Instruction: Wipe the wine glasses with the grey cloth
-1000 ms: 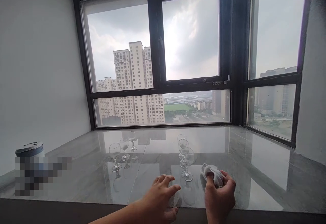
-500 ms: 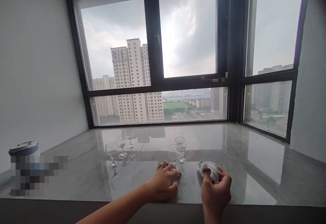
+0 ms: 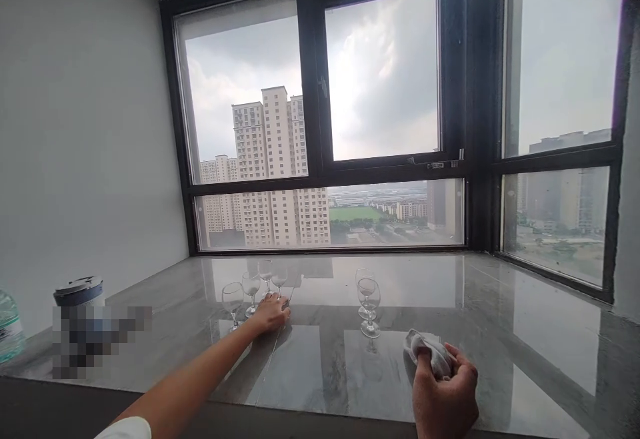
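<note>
My left hand [image 3: 271,313] reaches far forward to the left cluster of small clear wine glasses [image 3: 251,287]. Its fingers are curled round the foot of one glass [image 3: 279,278], which stands upright at the right end of that cluster. Near the front edge, my right hand [image 3: 444,396] is closed on a crumpled grey-white cloth [image 3: 429,351] that rests on the glossy marble counter [image 3: 480,319]. Two more wine glasses [image 3: 369,298] stand one behind the other in the middle, between my hands.
At the far left stand a white canister with a dark lid [image 3: 77,290] and part of a clear water bottle [image 3: 8,327]. A white wall runs along the left. Dark-framed windows [image 3: 320,159] close off the back and right of the counter.
My left hand took one glass from the middle group and carried it left and forward to the left cluster. My right hand kept hold of the cloth and barely moved.
</note>
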Motion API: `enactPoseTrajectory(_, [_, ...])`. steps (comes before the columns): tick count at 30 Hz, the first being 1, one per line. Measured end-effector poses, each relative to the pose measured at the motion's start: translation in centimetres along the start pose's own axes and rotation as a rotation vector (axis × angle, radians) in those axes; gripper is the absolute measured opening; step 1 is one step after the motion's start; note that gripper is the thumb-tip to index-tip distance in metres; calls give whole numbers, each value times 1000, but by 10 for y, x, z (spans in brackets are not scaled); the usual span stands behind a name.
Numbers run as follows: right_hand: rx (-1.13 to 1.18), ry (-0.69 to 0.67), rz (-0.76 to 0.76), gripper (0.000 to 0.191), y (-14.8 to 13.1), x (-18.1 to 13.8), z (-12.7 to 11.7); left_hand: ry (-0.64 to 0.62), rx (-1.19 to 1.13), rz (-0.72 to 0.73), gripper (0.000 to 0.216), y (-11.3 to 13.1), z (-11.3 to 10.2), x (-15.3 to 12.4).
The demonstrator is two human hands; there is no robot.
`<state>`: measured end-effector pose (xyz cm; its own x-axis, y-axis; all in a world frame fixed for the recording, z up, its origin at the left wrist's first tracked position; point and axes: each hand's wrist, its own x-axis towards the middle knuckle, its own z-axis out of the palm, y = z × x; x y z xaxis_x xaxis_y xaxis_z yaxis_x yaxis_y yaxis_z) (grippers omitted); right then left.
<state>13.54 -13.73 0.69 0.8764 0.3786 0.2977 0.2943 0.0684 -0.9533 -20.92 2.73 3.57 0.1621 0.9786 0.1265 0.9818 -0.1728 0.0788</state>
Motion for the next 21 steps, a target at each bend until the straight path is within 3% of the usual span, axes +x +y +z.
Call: enactPoseTrajectory(21, [-34, -4, -11, 50, -6, -2, -2, 31, -68, 133, 36, -6, 9, 30])
